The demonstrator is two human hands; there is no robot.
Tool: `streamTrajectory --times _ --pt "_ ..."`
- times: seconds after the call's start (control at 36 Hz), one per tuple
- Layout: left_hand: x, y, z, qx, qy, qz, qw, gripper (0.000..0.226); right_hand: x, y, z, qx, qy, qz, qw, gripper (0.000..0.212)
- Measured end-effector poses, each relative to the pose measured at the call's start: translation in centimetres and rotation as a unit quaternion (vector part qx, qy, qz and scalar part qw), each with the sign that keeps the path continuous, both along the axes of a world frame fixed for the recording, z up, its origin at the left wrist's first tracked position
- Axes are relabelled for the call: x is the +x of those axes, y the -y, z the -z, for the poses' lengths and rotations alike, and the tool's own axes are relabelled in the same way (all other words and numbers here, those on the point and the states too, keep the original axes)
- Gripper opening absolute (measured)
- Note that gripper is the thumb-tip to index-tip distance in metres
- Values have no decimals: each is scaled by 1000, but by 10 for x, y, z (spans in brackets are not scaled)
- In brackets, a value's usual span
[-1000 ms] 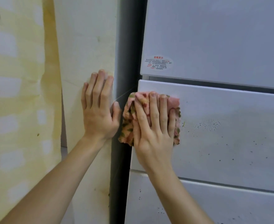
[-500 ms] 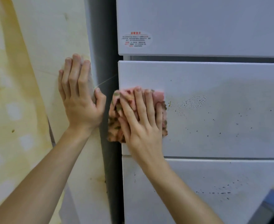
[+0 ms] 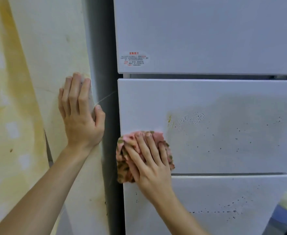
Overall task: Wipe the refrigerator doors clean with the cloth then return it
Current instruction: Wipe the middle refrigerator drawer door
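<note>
Against the lower left corner of the middle refrigerator door (image 3: 224,126), the right hand (image 3: 149,160) presses a cloth (image 3: 127,160) flat, fingers spread and pointing up and slightly left. One cloth is visible: soft, bunched pink fabric with olive-green blotches, roughly square, its longer side running vertically; its bottom edge overlaps the seam onto the lower door (image 3: 215,204). Three door fronts are in view, stacked: smooth, flat, white rectangular panels divided by two horizontal gaps. Fine dark specks are scattered over the middle and lower panels, with a small yellowish streak just right of the cloth. One oval sticker (image 3: 134,58) with red and grey print sits at the lower left corner of the upper door (image 3: 207,31). Left hand (image 3: 80,116): open and flat, holding nothing, fingers upward, resting on the cream, stained wall (image 3: 51,56) beside the grey refrigerator side panel (image 3: 105,48).
</note>
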State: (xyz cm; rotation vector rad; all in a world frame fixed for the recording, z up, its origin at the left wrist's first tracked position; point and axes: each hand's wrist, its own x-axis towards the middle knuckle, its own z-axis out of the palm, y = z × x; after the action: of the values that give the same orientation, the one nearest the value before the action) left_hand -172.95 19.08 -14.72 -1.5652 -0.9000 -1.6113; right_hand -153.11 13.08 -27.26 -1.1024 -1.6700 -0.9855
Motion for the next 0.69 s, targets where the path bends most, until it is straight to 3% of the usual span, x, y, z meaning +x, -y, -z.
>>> streamTrajectory --times 0.08,0.33,0.42,0.56,0.69 --pt "-1 2 1 0 -5 -8 1000 66 3 1 -10 -1 -10 7 1000 53" --pt "5 5 1 -19 0 -5 1000 68 -12 -3 -103 29 -164 19 986 57" --pt "7 2 2 -15 8 -4 1000 67 -18 -3 -81 28 -143 22 989 58" --pt "7 3 4 -10 5 0 1000 68 -8 5 -5 -7 -31 21 999 57" --pt "7 7 5 -22 -4 0 1000 67 17 9 -1 -25 31 6 999 62"
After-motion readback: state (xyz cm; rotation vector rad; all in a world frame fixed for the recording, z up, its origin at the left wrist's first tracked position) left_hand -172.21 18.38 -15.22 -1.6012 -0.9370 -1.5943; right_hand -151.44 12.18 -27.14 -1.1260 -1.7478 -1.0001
